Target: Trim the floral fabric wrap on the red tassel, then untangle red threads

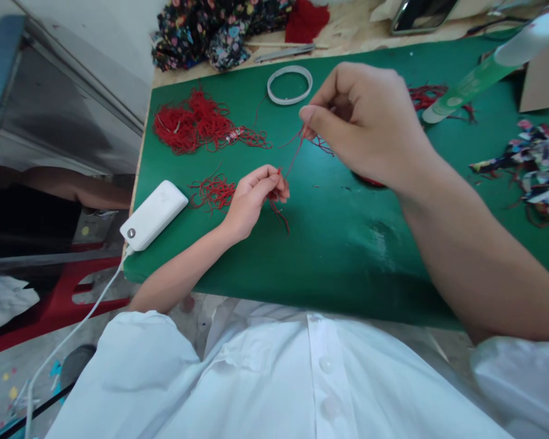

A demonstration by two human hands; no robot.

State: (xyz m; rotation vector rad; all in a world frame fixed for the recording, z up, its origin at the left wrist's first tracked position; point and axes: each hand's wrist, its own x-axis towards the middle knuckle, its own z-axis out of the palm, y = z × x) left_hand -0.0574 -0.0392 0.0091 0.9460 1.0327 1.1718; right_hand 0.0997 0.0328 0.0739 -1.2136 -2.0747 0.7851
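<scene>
Right fingers: the right hand (366,122) is raised over the bench, thumb and forefinger pinched together on the upper end of a red thread (294,160).
Left fingers: the left hand (256,195) rests low on the green bench (338,244), fingers closed on the thread's lower end, with short red ends hanging out below them.
Thread: runs slanted between the two hands, held at both ends.
Beside the left fingers: a small bundle of red threads (213,192), then a white power bank (153,214) with its cable hanging off the bench edge.
Beyond the fingers: a large heap of red threads (196,122) and a white ring (290,85).
Past the right hand: a green bottle (480,73) lying down, and patterned fabric scraps (535,164).
</scene>
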